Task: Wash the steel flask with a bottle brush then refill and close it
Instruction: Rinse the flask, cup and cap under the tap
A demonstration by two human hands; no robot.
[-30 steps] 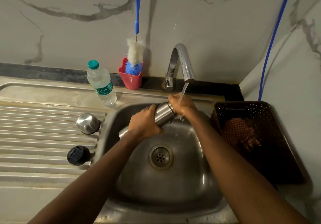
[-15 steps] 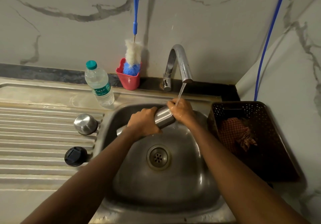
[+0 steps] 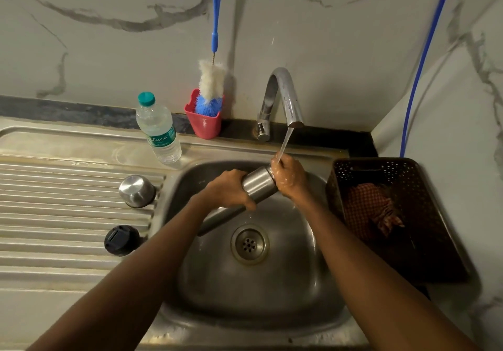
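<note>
Two hands hold the steel flask [image 3: 257,184] over the sink [image 3: 272,299] in the head view. The left hand [image 3: 227,188] grips its body, fingers curled round it. The right hand [image 3: 288,177], wet, wraps the mouth end with fingers clamped there, directly under the thin stream from the tap [image 3: 283,97].

The flask's long axis runs slantwise: base low on the left, mouth end raised to the right toward the spout. Beneath it the basin floor shows bare round the drain [image 3: 250,244].

On the right, the sink rim meets a dark perforated basket [image 3: 408,169] holding a checked cloth [image 3: 367,209], close beside the right forearm. On the left, the ribbed worktop [image 3: 54,187] carries a steel cap [image 3: 136,191] just beside the basin edge and a black lid [image 3: 119,240] nearer the person, the two apart.

Behind, a plastic water bottle [image 3: 159,130] stands near the rim. The bottle brush [image 3: 211,83] stands head-down in a red cup [image 3: 204,124] against the wall, left of the tap.
</note>
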